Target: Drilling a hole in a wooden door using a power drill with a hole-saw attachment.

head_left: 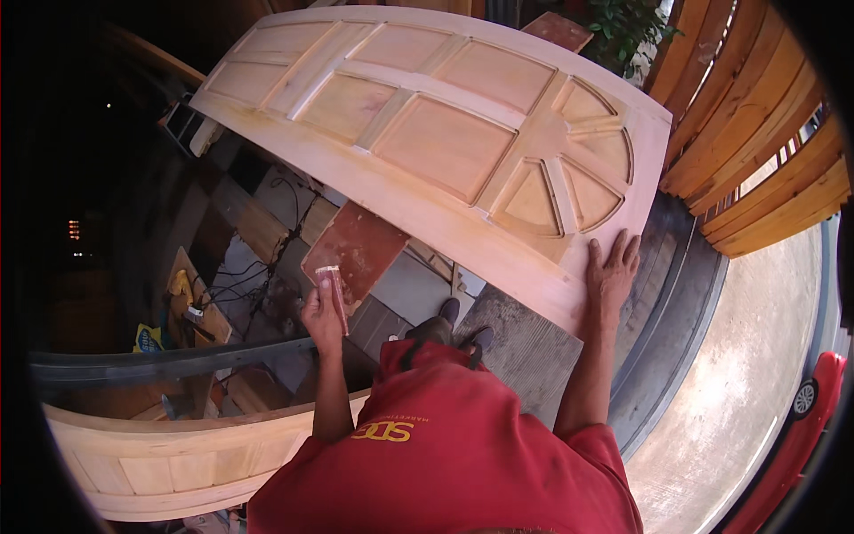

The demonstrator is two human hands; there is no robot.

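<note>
Held in the left hand [322, 313], a slim reddish pad [334, 300] points away from the body, clear of the pale wooden door [427, 116]. Fingers spread, the right hand [612, 271] rests at its right end; lengthwise it runs to far left, with rectangular and fan-arranged panels.

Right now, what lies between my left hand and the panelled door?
In the head view, a reddish-brown board shows between your left hand and the door.
</note>
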